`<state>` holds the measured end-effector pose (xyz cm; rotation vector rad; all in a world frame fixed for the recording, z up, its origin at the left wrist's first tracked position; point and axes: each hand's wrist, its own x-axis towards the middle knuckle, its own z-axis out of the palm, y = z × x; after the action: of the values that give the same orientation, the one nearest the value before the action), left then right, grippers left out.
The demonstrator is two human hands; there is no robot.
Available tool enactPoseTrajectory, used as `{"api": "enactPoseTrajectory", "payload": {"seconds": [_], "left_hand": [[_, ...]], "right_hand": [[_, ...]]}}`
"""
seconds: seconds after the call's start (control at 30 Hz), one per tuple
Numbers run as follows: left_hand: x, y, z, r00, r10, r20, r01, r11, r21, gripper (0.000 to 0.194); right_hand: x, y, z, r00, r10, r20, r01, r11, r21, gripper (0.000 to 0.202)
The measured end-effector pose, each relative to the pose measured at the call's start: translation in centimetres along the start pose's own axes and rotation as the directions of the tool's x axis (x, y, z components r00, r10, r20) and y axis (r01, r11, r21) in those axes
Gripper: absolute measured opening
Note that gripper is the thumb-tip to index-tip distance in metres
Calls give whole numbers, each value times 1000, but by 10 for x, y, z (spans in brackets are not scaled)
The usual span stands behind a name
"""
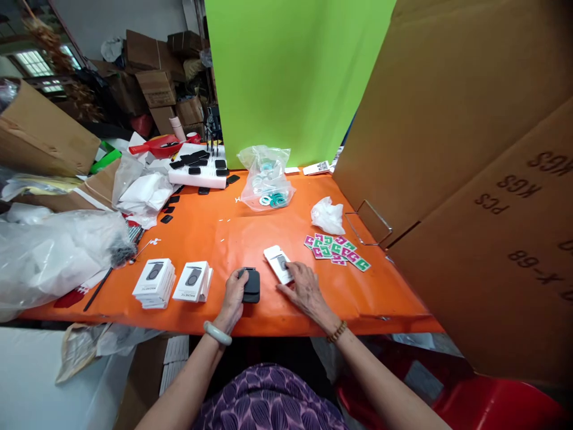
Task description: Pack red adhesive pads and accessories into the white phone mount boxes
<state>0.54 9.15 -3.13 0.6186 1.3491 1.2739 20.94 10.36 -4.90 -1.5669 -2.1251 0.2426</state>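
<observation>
My left hand (234, 295) is closed on a flat black square device (251, 285), held low over the front of the orange table, thumb on its upper left edge. To the right, my right hand (306, 288) grips the lower end of a small white box (276, 260) with a dark product picture on its face. The box lies tilted, its upper end pointing away; whether its flap is open I cannot tell. Left of my left hand stand two piles of similar white boxes, a short pile (192, 282) and a taller stack (154, 284) marked "MAGNETIC".
Pink and green stickers (336, 251) lie right of my right hand, below a crumpled white bag (327, 215). A clear bag of rings (267, 178) and a foam block (197, 173) with black pieces sit farther back. A large carton (456, 149) walls the right side.
</observation>
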Motion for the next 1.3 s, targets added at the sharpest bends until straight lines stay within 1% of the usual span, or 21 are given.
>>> {"api": "enactPoseTrajectory", "payload": {"seconds": [0.07, 0.13, 0.17, 0.23, 0.27, 0.33, 0.43, 0.53, 0.6, 0.67, 0.73, 0.83, 0.9, 0.97, 1.03, 1.07, 1.13, 1.2, 1.3], "left_hand": [[5, -2, 1, 999, 42, -35, -39, 997, 68, 40], [11, -3, 6, 992, 103, -69, -89, 980, 176, 37], [14, -3, 8, 988, 140, -68, -119, 962, 246, 37], [16, -3, 13, 978, 207, -19, -182, 897, 403, 41], [16, -4, 15, 973, 230, 16, -210, 854, 476, 43], [14, -5, 17, 956, 281, 79, -268, 736, 622, 45], [10, -9, 12, 924, 359, 130, -328, 575, 749, 41], [5, -13, 3, 885, 421, 198, -378, 404, 833, 32], [2, -16, -4, 870, 431, 240, -399, 330, 855, 30], [-2, -19, -11, 863, 425, 274, -423, 310, 852, 33], [-5, -21, -15, 853, 414, 318, -460, 311, 832, 38], [-8, -22, -17, 841, 401, 364, -497, 306, 812, 53], [-8, -22, -16, 842, 394, 369, -497, 301, 814, 60], [-7, -23, -16, 843, 393, 366, -493, 294, 819, 62], [-6, -24, -16, 841, 403, 362, -491, 282, 824, 58], [-5, -25, -16, 837, 410, 362, -492, 275, 826, 56], [-4, -27, -17, 827, 424, 370, -501, 256, 827, 52], [-4, -27, -18, 817, 435, 379, -510, 235, 828, 50], [-4, -27, -18, 801, 451, 393, -522, 205, 828, 47]], "right_hand": [[-1, -2, -6, 998, -5, 55, 4, 1000, 13, 47], [-2, -4, -13, 996, -1, 95, -1, 1000, 17, 44], [-3, -4, -16, 994, -3, 106, 1, 1000, 13, 43], [-5, -3, -21, 995, -6, 103, 5, 1000, 4, 41], [-7, -1, -22, 996, -6, 95, 5, 1000, 3, 38], [-9, 6, -23, 997, 0, 76, -1, 1000, 15, 30], [-2, 22, -25, 999, 12, 41, -15, 996, 86, 22], [18, 34, -28, 999, 39, 11, -40, 985, 165, 24], [38, 37, -31, 998, 57, 27, -61, 980, 189, 25], [60, 37, -32, 997, 56, 47, -64, 980, 189, 26], [84, 35, -30, 997, 36, 67, -47, 983, 179, 28], [125, 32, -23, 995, 12, 97, -26, 989, 144, 27], [155, 32, -16, 994, 20, 110, -33, 993, 116, 23], [181, 33, -11, 993, 49, 111, -60, 994, 93, 21], [199, 35, -7, 990, 82, 112, -92, 993, 79, 21], [205, 36, -7, 989, 94, 116, -103, 992, 76, 21], [207, 40, -9, 985, 104, 134, -115, 990, 79, 20], [200, 47, -17, 981, 116, 158, -130, 988, 85, 19], [178, 67, -39, 969, 173, 176, -186, 981, 61, 21]]}}
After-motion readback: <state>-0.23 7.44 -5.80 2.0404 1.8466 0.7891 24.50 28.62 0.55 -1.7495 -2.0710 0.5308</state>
